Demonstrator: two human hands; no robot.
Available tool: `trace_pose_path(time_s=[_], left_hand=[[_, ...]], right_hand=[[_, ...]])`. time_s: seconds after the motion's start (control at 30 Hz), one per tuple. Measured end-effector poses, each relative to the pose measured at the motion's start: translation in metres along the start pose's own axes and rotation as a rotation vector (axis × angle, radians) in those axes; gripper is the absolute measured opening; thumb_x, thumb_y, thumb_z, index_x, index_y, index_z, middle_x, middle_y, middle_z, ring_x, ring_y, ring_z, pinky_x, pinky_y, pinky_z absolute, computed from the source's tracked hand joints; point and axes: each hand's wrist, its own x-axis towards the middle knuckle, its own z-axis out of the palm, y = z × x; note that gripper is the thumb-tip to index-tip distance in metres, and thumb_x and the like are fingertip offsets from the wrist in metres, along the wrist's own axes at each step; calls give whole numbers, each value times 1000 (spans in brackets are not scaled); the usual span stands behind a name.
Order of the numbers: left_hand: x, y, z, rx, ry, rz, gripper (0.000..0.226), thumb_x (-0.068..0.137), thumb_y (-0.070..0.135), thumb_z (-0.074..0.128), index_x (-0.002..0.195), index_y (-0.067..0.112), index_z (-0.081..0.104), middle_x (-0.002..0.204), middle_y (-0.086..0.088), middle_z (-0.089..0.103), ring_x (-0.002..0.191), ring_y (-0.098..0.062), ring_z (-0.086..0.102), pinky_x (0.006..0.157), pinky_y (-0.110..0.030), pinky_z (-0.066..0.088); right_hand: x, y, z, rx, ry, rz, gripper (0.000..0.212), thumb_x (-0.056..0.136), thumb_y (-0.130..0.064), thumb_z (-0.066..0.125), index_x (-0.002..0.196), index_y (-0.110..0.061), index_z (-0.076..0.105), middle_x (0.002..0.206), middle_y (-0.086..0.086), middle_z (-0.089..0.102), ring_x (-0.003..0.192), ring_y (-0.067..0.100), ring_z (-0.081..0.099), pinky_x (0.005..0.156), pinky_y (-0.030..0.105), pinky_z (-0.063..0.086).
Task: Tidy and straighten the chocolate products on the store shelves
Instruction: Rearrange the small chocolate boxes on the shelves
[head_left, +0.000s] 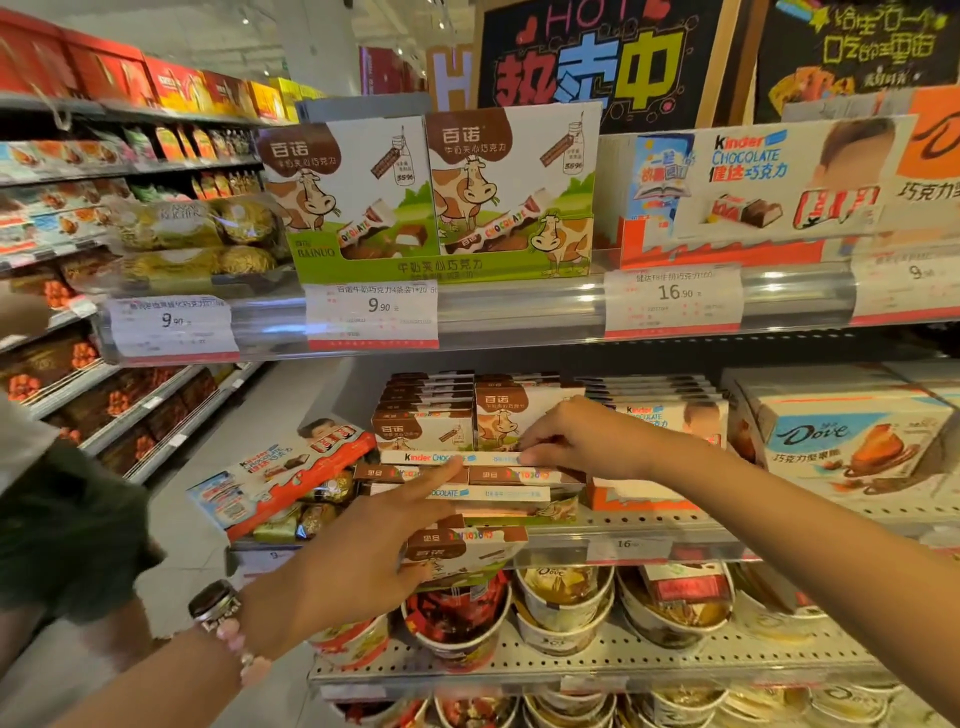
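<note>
Supermarket shelves (524, 306) hold chocolate boxes behind price tags. On the middle shelf, at left, a Kinder box (280, 470) lies tilted. Left hand (358, 556) grips a cow-print box (462, 556), index finger extended onto a messy stack of bars (467, 483). Right hand (587, 439) pinches the stack's top Kinder bar (447, 458). Dove boxes (852, 441) sit rightmost.

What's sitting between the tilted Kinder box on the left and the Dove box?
In the head view: stacked cow-print boxes, flat Kinder boxes, and both hands, left, right.
</note>
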Motion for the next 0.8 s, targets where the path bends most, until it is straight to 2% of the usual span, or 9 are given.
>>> trace_pose_path(time_s=[0.1,0.17,0.27,0.33,0.43,0.5,0.6,0.73,0.8], left_hand=[[0,-1,1,-6,14,3,59,84,20,64,135,38,42,144,42,-2,133,8,27,96,-2,30],[0,-2,2,-7,12,2,60,84,20,64,136,39,41,142,43,-1,133,7,28,96,0,26],[1,-5,1,-20,11,2,59,84,22,65,135,39,42,143,43,1,133,7,27,99,-2,23],[1,-5,0,-20,8,2,58,84,21,65,135,39,43,141,45,0,131,8,32,97,-2,28],[0,-4,-2,-23,-10,-1,59,83,21,65,135,38,43,140,48,-1,123,5,43,96,-11,41],[0,-3,-2,-27,-4,11,57,83,21,65,135,37,44,141,47,0,124,7,41,97,-9,39],[2,-4,-1,-30,4,13,57,84,21,65,134,37,45,143,43,3,129,12,27,96,1,27],[6,-4,-4,-39,6,-2,57,82,22,68,132,38,47,148,36,10,130,7,33,98,-9,40],[6,-4,-6,-40,18,-13,55,80,23,69,130,38,50,148,36,12,127,6,38,95,-12,44]], right_hand=[[3,0,-1,-183,53,2,25,94,-23,50,116,-18,62,106,1,69,90,14,62,76,25,45],[3,1,-1,-267,80,-10,31,93,-19,51,124,-19,55,112,3,68,97,18,63,76,23,45],[-1,1,-6,-84,55,-36,34,92,-32,52,123,-18,57,112,0,68,90,9,61,72,17,45],[-2,2,-8,-13,18,-37,36,90,-35,55,122,-19,59,111,-1,67,93,9,62,79,21,50],[-1,1,-8,-63,-20,-42,34,88,-33,59,120,-18,61,112,-1,67,94,10,62,82,25,51],[1,-3,-11,-159,-1,-46,34,88,-32,59,119,-17,60,110,-1,68,92,12,64,81,27,53],[7,-8,-9,-354,66,-99,26,89,-30,54,111,-17,61,95,3,70,83,17,65,74,35,54],[13,-13,-8,-382,24,-86,15,89,-23,52,93,-17,65,81,1,68,68,14,60,62,29,51],[13,-16,-11,-412,-6,-91,14,87,-19,52,82,-14,64,70,0,62,58,10,52,53,22,40]])
